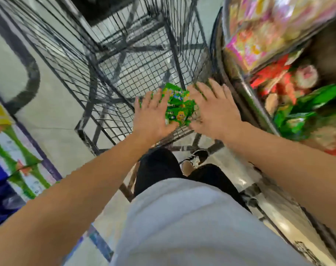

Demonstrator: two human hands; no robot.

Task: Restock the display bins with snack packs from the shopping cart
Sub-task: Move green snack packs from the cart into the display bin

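Both hands, left hand and right hand, reach with fingers spread, pressing a bunch of green snack packs between them at the shopping cart near corner. Gathering step; next, lift them across to the display bins.

There is one view only, taken from the person's head and tipped steeply forward and down along their own body. It sits close above both outstretched forearms, so the pale grey shirt front fills the lower middle. The dark wire-mesh shopping cart stretches away ahead, the round bin of bright snack packs crowds the right edge, and wide-angle bending curves the frame's borders. Much of it is blurred.
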